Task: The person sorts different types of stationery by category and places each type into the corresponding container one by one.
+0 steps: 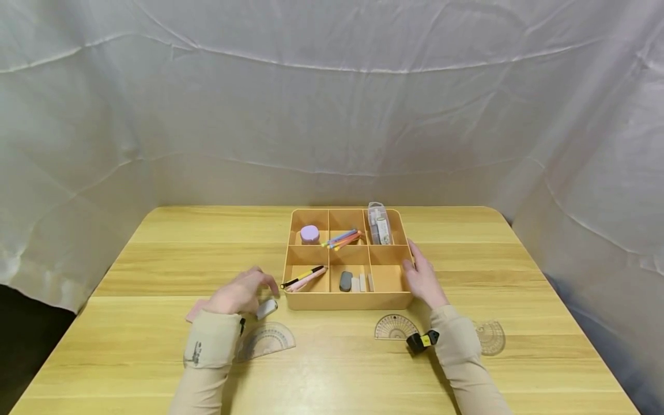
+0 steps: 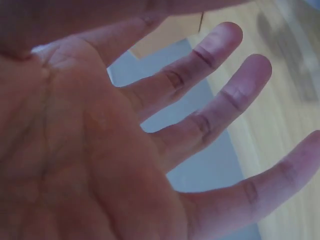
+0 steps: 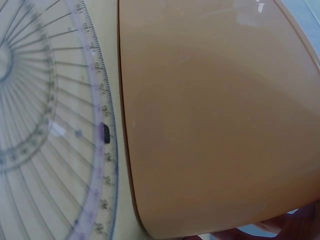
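Observation:
A peach divided organizer tray (image 1: 349, 301) stands mid-table. My right hand (image 1: 422, 279) grips its right wall, thumb over the rim; in the right wrist view the tray's side (image 3: 215, 120) hides most of that hand. My left hand (image 1: 241, 293) hovers by the tray's front left corner, palm empty and fingers (image 2: 200, 125) spread in the left wrist view. Close beside it on the table lies a small whitish block (image 1: 267, 309), its kind unclear. A flat pink piece (image 1: 196, 311) is partly hidden behind the left hand.
The tray holds a purple round case (image 1: 309, 233), colored pens (image 1: 342, 238), a clear case (image 1: 380, 225), two pens (image 1: 306, 279), a grey eraser (image 1: 346, 281) and white blocks (image 1: 362, 283). Clear protractors lie in front: left (image 1: 267, 340), middle (image 1: 395, 327), right (image 1: 490, 337).

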`<state>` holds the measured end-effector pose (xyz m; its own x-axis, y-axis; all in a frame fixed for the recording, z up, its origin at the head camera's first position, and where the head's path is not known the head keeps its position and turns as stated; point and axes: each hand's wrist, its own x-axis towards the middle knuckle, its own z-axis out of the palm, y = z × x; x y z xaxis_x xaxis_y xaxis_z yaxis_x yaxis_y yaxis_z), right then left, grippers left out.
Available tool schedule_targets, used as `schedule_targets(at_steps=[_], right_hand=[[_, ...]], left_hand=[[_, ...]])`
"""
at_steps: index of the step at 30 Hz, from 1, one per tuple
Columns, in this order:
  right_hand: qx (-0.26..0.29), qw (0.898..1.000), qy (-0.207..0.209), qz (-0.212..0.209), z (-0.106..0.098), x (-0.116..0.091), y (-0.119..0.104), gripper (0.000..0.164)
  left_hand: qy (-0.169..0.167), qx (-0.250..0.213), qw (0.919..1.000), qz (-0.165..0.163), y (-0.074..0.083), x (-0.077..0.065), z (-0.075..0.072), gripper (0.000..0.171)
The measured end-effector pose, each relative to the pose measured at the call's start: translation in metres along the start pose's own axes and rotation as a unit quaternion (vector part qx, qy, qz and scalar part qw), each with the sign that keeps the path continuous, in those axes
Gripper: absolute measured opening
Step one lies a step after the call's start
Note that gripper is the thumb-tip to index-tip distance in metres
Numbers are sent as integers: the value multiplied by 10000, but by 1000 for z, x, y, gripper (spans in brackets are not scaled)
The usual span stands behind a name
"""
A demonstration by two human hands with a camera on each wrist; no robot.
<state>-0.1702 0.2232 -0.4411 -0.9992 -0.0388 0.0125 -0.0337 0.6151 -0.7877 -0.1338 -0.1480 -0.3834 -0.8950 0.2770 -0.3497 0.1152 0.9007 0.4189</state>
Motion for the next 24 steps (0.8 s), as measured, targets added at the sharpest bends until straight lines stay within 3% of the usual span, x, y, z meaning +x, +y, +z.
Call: schedule_targets(at_steps=[14, 24], right_hand=[[-22, 10000, 32, -42, 1, 0, 1, 57], [-19, 9999, 75, -94, 1, 1, 2, 57]], left_hand=[[-232, 235, 9992, 246, -6, 6, 5, 62], [-281, -151, 9994, -164, -11, 9, 7, 58]])
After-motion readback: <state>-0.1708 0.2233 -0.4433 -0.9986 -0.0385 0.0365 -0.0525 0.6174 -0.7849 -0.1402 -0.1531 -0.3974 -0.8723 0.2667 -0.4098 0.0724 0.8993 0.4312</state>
